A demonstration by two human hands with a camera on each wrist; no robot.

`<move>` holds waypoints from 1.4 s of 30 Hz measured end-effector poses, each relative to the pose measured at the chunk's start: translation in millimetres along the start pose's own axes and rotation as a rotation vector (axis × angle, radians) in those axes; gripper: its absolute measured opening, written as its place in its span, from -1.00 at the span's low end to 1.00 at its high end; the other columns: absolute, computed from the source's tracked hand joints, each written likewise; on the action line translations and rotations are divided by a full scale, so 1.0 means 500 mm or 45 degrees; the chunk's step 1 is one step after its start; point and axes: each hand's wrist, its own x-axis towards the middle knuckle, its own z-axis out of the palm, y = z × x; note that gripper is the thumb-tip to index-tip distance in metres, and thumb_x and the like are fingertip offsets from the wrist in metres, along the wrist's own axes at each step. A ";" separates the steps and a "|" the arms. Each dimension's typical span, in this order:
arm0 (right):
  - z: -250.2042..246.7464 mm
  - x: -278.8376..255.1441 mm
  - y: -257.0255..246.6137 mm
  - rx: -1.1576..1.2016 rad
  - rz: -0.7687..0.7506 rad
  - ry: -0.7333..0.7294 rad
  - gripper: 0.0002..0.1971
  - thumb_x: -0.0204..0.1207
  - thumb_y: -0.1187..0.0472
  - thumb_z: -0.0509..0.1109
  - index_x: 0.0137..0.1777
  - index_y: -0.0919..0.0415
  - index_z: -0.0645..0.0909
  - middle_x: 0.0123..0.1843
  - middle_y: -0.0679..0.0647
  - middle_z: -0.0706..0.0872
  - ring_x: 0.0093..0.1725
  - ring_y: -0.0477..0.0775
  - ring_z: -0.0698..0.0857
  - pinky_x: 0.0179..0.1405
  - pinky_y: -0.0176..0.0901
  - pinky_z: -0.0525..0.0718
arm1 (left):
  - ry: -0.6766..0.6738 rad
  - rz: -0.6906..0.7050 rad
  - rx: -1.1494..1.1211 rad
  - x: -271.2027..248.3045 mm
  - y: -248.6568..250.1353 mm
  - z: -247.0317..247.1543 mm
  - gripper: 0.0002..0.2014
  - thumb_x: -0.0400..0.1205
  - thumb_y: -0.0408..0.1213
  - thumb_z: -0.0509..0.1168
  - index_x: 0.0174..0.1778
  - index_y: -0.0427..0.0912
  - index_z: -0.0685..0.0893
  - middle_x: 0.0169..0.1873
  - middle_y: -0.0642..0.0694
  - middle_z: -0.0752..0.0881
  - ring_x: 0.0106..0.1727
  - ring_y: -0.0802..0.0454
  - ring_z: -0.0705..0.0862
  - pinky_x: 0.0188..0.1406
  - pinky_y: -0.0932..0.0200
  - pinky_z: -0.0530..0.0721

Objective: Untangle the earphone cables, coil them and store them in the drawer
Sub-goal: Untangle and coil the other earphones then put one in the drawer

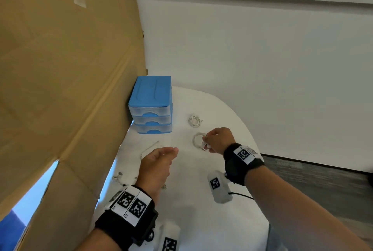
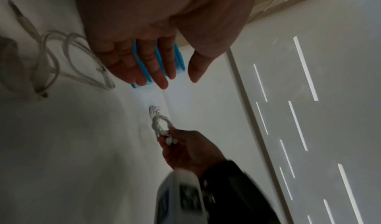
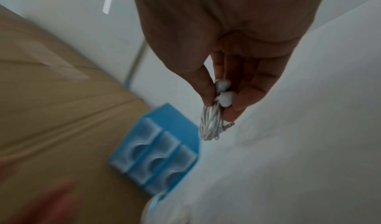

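Earphone coil (image 1: pixel 198 139), at centre frame, is hanging pinched in the right hand (image 1: pixel 219 139), likely so its loops stay together. Left hand (image 1: pixel 156 162) is reaching empty, fingers straight, toward the shut drawer unit (image 1: pixel 151 105) above, probably to open it.

Black wrist straps (image 1: pixel 242 165) with white black-patterned marker tags, small camera units, bare forearms.

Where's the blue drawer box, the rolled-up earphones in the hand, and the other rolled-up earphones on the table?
blue drawer box (image 1: pixel 150 91), head view, on its blue lid.
held coiled earphones (image 3: pixel 210 123), right wrist view, on the cable loops.
other coiled earphones (image 1: pixel 194 121), head view, on the bundle's middle.
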 end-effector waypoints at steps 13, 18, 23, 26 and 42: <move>0.013 0.137 0.016 -0.494 0.050 0.071 -0.75 0.46 0.10 0.49 -0.04 0.31 0.74 -0.08 0.18 0.78 -0.13 0.19 0.71 -0.16 -0.14 0.62 | -0.012 -0.071 0.102 0.019 -0.016 -0.001 -0.89 0.57 -0.20 0.45 -0.03 -0.10 0.77 0.01 -0.09 0.81 0.00 0.01 0.70 -0.11 0.12 0.59; 0.003 0.115 0.000 -0.451 -0.101 0.218 -0.75 0.51 0.09 0.42 0.08 0.22 0.70 0.10 0.14 0.76 0.09 0.22 0.71 -0.02 -0.14 0.58 | 0.113 -0.082 -0.057 0.043 0.005 -0.023 -0.94 0.62 -0.21 0.39 -0.07 -0.09 0.73 -0.07 -0.12 0.81 -0.09 0.04 0.66 -0.18 0.15 0.54; 0.073 0.040 -0.021 -0.516 -0.427 0.026 -0.91 0.52 0.13 0.44 -0.12 0.10 0.75 -0.03 0.10 0.82 0.00 0.14 0.74 0.05 -0.13 0.66 | 0.270 -0.104 -0.235 0.077 0.029 -0.061 -0.83 0.72 -0.14 0.20 0.12 -0.08 0.64 -0.11 0.03 0.76 -0.03 0.06 0.67 -0.16 0.12 0.51; 0.138 -0.031 -0.018 -0.557 -0.526 -0.421 -0.93 0.47 0.19 0.51 -0.16 0.14 0.82 -0.21 0.01 0.80 -0.16 -0.05 0.71 0.10 -0.09 0.74 | 0.306 -0.092 -0.259 0.084 0.029 -0.071 -0.80 0.72 -0.13 0.17 0.15 -0.10 0.61 -0.14 0.04 0.75 -0.14 0.10 0.64 -0.22 0.14 0.48; 0.112 -0.164 0.029 -1.059 -0.756 -0.364 -0.84 0.52 0.12 0.35 -0.14 0.15 0.73 -0.15 0.07 0.80 -0.13 0.18 0.73 -0.09 -0.06 0.70 | 0.198 0.065 -0.193 0.038 0.047 -0.070 -0.90 0.67 -0.26 0.27 -0.14 -0.08 0.66 -0.16 -0.05 0.76 -0.17 0.05 0.69 -0.23 0.16 0.54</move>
